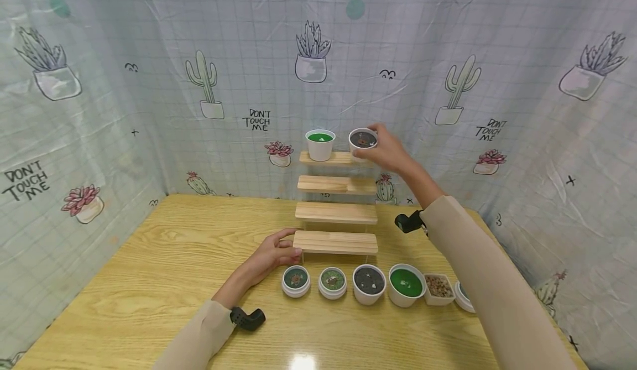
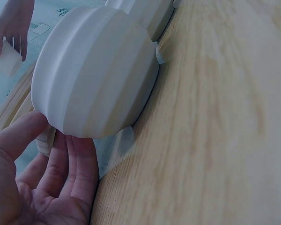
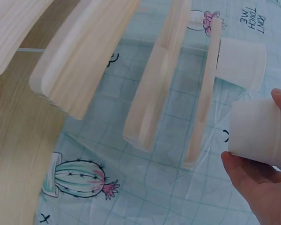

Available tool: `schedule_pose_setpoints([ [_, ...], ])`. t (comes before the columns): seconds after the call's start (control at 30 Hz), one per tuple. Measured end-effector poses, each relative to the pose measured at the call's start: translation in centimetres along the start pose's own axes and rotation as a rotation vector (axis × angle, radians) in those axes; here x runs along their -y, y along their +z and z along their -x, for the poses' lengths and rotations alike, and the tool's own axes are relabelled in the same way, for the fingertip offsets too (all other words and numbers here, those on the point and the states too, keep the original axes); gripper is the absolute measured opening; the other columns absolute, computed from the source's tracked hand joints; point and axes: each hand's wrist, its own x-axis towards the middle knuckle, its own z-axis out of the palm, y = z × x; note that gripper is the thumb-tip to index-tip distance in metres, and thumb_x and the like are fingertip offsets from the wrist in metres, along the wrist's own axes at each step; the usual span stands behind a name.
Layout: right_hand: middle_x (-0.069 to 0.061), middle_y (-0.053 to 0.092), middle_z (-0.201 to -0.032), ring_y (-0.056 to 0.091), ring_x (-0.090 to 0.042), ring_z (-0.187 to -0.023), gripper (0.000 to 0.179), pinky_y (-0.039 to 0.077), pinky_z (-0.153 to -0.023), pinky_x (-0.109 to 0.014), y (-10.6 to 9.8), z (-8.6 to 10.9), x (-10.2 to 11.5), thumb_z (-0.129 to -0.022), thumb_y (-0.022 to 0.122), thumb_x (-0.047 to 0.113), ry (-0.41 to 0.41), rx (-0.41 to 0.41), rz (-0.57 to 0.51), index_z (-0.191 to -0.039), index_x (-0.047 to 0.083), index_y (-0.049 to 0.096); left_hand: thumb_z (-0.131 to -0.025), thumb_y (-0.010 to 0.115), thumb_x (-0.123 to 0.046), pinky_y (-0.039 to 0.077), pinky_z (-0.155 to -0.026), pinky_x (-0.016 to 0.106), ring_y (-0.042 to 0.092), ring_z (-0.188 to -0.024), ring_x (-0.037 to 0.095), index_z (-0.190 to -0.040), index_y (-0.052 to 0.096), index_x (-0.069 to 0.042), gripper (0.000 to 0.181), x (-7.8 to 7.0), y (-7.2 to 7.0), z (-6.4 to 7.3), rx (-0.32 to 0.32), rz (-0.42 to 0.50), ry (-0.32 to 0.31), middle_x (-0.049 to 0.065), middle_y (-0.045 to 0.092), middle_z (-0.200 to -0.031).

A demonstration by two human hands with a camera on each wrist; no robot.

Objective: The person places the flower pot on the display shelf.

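A four-step wooden display stand [image 1: 335,213] stands on the table. My left hand [image 1: 271,256] grips the left end of its lowest step, thumb at the front and fingers behind. My right hand [image 1: 390,151] holds a white cup [image 3: 255,131] with dark grey filling between thumb and fingers. In the right wrist view, a gap shows between that cup's base and the top step [image 3: 205,108]. On the left of the top step sits a white cup with green filling [image 1: 320,146]. A ribbed white container [image 2: 93,70] looms close in front of my left hand in the left wrist view.
Along the stand's front runs a row: a low round pot with dark green filling [image 1: 296,280], a mottled green pot [image 1: 332,282], a dark grey cup [image 1: 369,284], a green cup [image 1: 406,285], a square dish of brown bits [image 1: 439,288] and a pot [image 1: 464,298] partly behind my right sleeve.
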Motion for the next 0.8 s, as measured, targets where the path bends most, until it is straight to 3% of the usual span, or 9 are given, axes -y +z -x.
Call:
schedule_pose_setpoints([
  [0.23,-0.027,0.051,-0.143,0.053,-0.039,-0.126,0.094,0.045,-0.109,-0.054,0.0,-1.1,0.1,-0.092,0.076,0.034,0.043,-0.022,-0.034,-0.159,0.001,0.019,-0.097,0.07,-0.008,0.062,-0.085,0.031,0.072,-0.09,0.015,-0.161,0.025,-0.003,0.079,-0.2,0.1,0.0,0.014,-0.002,0.015,0.005,0.071,-0.106],
  [0.53,-0.026,0.053,-0.142,0.053,-0.038,-0.121,0.085,0.046,-0.104,-0.051,-0.1,-2.0,-0.2,-0.091,0.075,0.035,0.058,-0.051,-0.045,-0.153,0.0,0.028,-0.097,0.069,-0.008,0.062,-0.085,0.031,0.072,-0.091,0.016,-0.162,0.023,-0.001,0.08,-0.2,0.2,0.0,0.01,0.0,0.018,0.006,0.071,-0.109],
  [0.8,-0.025,0.051,-0.145,0.052,-0.037,-0.127,0.082,0.044,-0.11,-0.051,0.1,-2.6,0.0,-0.092,0.075,0.034,0.069,-0.048,-0.049,-0.152,-0.001,0.031,-0.098,0.069,-0.007,0.062,-0.087,0.032,0.072,-0.092,0.017,-0.161,0.025,-0.003,0.077,-0.2,0.1,-0.1,0.003,-0.008,0.011,0.008,0.071,-0.111],
])
